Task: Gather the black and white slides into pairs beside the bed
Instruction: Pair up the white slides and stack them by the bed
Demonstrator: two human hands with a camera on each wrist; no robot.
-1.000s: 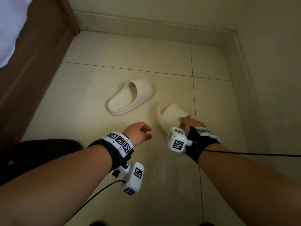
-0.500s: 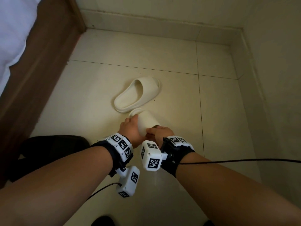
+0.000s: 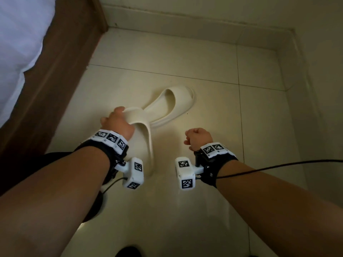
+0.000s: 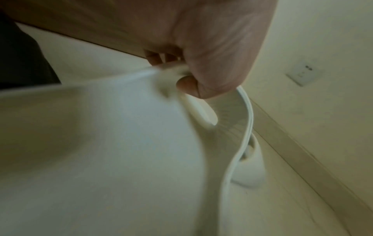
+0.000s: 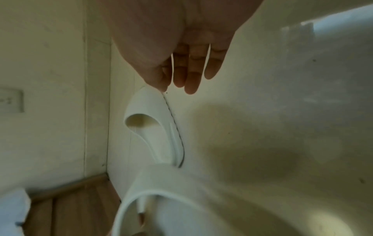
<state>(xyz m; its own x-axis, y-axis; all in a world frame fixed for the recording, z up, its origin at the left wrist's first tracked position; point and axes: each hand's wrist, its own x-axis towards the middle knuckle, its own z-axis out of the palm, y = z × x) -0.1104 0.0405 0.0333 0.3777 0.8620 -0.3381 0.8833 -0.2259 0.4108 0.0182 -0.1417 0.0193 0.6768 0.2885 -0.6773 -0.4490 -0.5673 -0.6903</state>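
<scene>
Two white slides occupy the tiled floor [image 3: 130, 75] near the bed frame [image 3: 61, 75]: the held slide [image 3: 143, 138] hangs heel-down in the left hand [image 3: 117, 123], whose fingers and thumb pinch its strap, while the far slide [image 3: 170, 104] lies flat just behind it. Off to the side, the right hand [image 3: 198, 139] hovers loosely curled and holds nothing. White bedding [image 3: 18, 43] shows above the frame.

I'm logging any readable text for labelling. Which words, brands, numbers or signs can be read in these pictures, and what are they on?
No readable words, brands or numbers.
Black-and-white square code markers on the white wrist-camera blocks: patterns only, no letters.
Cream foam slide held by the left hand: no visible brand.
Pale wall socket plate: marks too blurred to read.
</scene>
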